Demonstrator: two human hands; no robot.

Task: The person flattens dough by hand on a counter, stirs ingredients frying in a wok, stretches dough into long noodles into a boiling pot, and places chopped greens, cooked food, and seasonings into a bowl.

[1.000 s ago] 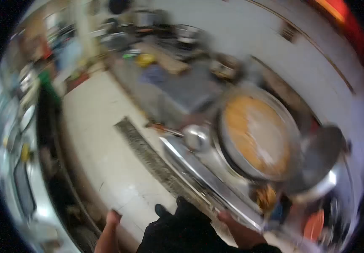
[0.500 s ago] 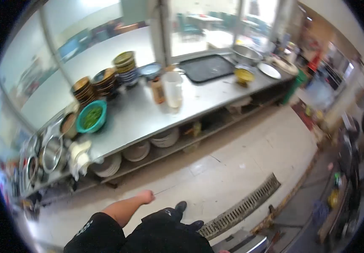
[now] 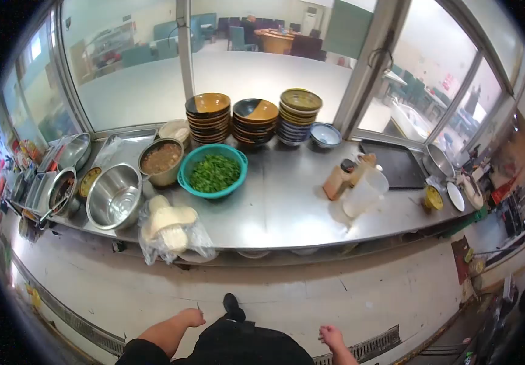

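My left hand [image 3: 192, 317] hangs over the floor in front of the counter, its fingers curled closed, with no object seen in it. My right hand [image 3: 330, 336] is low on the other side of my body, fingers loosely bent and a little apart, with nothing visible in them. Neither hand touches the steel counter [image 3: 262, 228]. Nearest the left hand, at the counter's front edge, lies a plastic bag of pale dough-like pieces [image 3: 171, 228]. Behind it stand a teal basin [image 3: 242, 176] of chopped greens and a pot [image 3: 164, 161] of brown food.
Stacked bowls [image 3: 253, 125] line the window side. A steel bowl [image 3: 113, 198] stands left; a seasoning bottle [image 3: 337, 180], a clear pitcher [image 3: 364, 193] and a black tray [image 3: 393, 164] stand right. A drain grate [image 3: 375, 345] runs along the floor behind me.
My view has swung left and now faces the counter squarely. The bowls and basin appear nearer the middle. My right hand, barely visible at the bottom edge before, now shows clearly.
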